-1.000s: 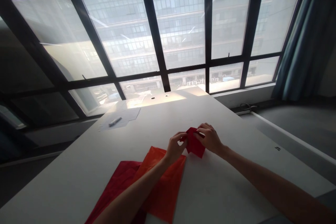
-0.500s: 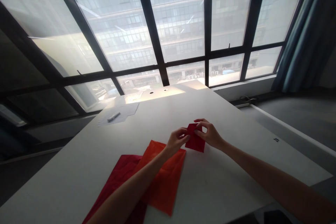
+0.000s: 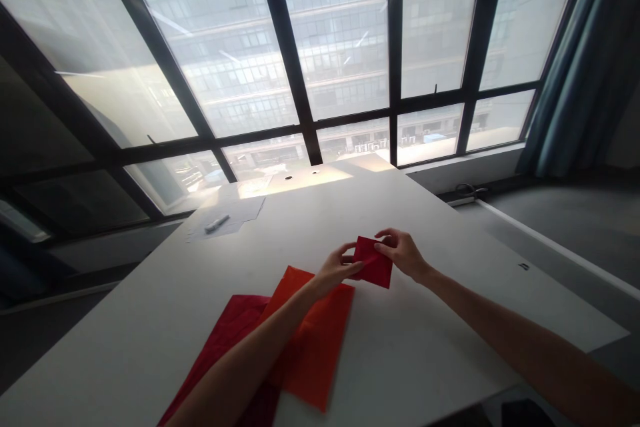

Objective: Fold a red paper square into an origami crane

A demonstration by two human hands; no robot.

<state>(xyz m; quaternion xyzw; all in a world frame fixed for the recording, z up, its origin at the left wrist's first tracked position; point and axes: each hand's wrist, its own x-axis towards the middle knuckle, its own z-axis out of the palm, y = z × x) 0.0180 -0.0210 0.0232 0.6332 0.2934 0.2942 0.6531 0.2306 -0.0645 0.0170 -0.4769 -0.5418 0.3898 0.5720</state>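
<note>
A small folded red paper [image 3: 373, 264] is held just above the white table [image 3: 425, 347], between both hands. My left hand [image 3: 336, 269] pinches its left edge with thumb and fingers. My right hand [image 3: 404, 253] pinches its upper right part, fingers curled over the top. Under my left forearm an orange paper sheet [image 3: 313, 340] lies flat on the table. It partly covers a dark red sheet [image 3: 225, 340] to its left.
A marker [image 3: 217, 223] lies on white sheets of paper [image 3: 235, 212] at the table's far left. Big dark-framed windows [image 3: 300, 60] stand behind the table. A blue-grey curtain [image 3: 580, 67] hangs at the right. The floor drops away right of the table edge.
The view has tilted down a little. Both hands have turned the red paper: it went from a raised, bunched shape to a flatter fold, with my right hand's fingers moved to its upper right.
</note>
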